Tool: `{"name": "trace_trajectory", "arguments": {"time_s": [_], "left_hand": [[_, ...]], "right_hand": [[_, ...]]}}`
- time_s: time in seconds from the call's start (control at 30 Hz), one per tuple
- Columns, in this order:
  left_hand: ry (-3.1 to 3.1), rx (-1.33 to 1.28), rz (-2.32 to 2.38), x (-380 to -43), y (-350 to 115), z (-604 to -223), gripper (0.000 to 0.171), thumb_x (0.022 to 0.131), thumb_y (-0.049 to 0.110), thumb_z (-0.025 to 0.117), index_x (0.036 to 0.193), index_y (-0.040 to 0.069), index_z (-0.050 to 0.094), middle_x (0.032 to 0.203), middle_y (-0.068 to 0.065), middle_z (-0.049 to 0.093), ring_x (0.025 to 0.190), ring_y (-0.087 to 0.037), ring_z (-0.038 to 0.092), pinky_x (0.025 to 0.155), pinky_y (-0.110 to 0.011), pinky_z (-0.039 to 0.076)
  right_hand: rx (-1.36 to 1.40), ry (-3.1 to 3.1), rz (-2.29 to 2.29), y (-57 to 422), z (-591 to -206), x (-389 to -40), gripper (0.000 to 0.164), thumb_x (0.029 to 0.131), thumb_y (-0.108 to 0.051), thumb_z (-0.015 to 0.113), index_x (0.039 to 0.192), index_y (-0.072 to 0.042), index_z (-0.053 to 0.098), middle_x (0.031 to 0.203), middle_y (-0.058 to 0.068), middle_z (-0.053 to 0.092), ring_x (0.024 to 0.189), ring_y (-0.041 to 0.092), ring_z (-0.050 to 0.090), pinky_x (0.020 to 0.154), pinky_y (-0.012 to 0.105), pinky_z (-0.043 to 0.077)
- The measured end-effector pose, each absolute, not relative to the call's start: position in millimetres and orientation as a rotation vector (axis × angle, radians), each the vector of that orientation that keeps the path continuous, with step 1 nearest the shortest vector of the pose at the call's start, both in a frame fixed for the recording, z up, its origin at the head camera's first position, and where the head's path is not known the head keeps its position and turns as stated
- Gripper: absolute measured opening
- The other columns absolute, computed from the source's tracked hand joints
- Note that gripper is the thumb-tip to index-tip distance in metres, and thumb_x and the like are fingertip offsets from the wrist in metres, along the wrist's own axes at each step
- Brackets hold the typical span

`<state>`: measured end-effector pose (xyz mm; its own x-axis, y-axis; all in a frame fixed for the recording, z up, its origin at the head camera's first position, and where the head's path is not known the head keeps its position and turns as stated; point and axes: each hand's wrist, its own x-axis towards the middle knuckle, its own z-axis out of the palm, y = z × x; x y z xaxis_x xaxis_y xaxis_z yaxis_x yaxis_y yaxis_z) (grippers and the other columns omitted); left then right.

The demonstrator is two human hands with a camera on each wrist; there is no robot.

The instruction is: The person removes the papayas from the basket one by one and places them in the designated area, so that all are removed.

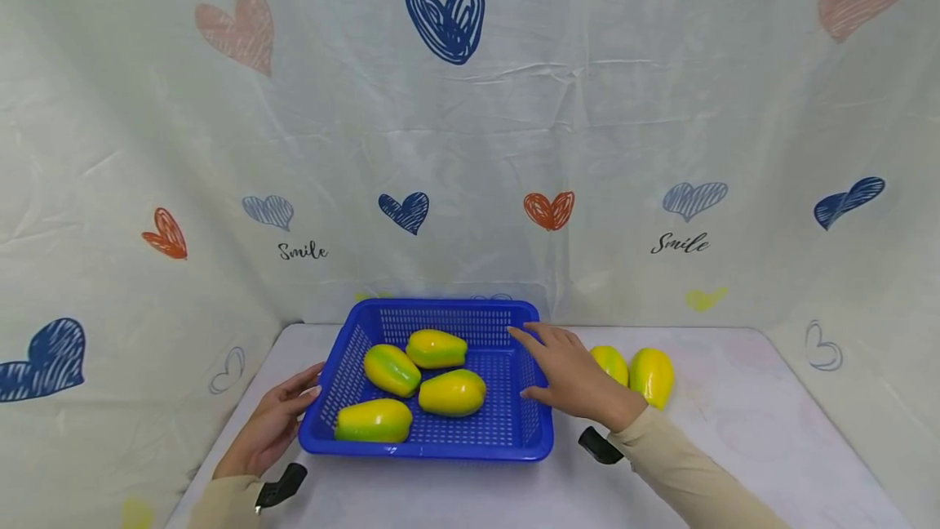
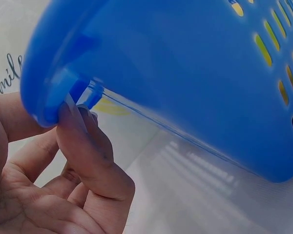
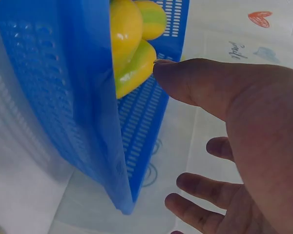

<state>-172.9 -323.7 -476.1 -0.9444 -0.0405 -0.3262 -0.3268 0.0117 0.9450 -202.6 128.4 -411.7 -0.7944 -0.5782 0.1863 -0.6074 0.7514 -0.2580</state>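
A blue plastic basket (image 1: 426, 451) with slotted walls stands on the table, holding several glossy yellow-green fruits (image 1: 452, 393), papaya-like in shape. At its left side, my left hand (image 1: 275, 419) grips the rim; in the left wrist view, the thumb and curled fingers pinch the rim (image 2: 36, 83). Over the right side hovers my right hand (image 1: 576, 374), fingers spread and holding nothing. In the right wrist view, the right thumb (image 3: 200, 83) reaches across near the basket's far end, apart from the fruits inside. Two more such fruits (image 1: 651, 378) lie behind the right wrist, one partly hidden by it.
The white table (image 1: 764, 431) extends to the right of the fruits. A pale curtain (image 1: 470, 137) printed with hearts and "Smile" hangs close behind the basket and along both sides. Black wrist-camera mounts (image 1: 282, 486) sit at both wrists.
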Motion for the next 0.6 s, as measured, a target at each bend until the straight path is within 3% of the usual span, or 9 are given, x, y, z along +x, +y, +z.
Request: {"name": "trace_trajectory", "arguments": {"time_s": [0.6], "left_hand": [[2.062,-0.381,2.065,-173.0,-323.9,-476.9,0.063,0.113,0.011,0.05,0.168,0.004,0.022,0.16,-0.02,0.036,0.105,-0.009,0.067,0.093,-0.028,0.059]], "right_hand": [[1.175,-2.85,0.444,89.9,-412.7,-213.6,0.076,0.09,-0.027,0.087,0.154,-0.007,0.052,0.147,0.019,0.057,0.132,0.038,0.056,0.113,0.06,0.045]]}}
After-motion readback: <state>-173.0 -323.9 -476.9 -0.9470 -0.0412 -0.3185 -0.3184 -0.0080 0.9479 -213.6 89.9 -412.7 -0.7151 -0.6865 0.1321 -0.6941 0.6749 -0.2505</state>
